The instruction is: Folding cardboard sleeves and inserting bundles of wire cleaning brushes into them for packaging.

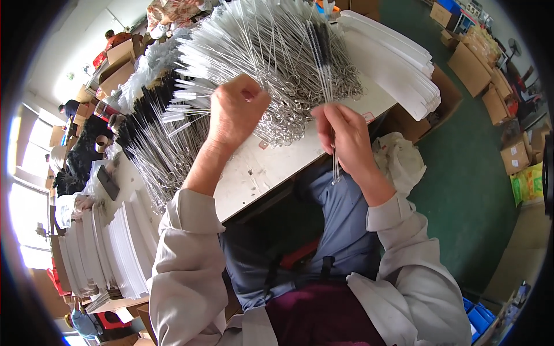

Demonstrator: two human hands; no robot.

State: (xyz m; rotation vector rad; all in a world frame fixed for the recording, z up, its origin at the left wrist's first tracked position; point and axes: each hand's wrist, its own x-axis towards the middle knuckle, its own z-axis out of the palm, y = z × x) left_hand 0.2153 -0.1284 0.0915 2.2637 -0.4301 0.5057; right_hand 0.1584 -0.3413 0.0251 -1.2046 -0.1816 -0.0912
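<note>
My right hand (346, 135) is closed around a few thin wire-handled brushes (319, 49). Their black bristle ends point up and away over the pile, and their wire loops hang below my fist. My left hand (236, 109) is raised at the near edge of the pile with its fingers curled in; whatever it may hold is hidden. Just left of it lie white-bristled brushes (187, 98). Beyond both hands spreads a large heap of white wire brushes (271, 57), loop ends toward me. Farther left is a bunch of black-bristled brushes (158, 127).
The brushes lie on a white table (248, 173). Long white trays (392, 63) are stacked at its right end, and more white strips (118, 248) stand at left. A white cloth bag (401, 161) hangs below the right edge. Cardboard boxes (470, 63) line the green floor.
</note>
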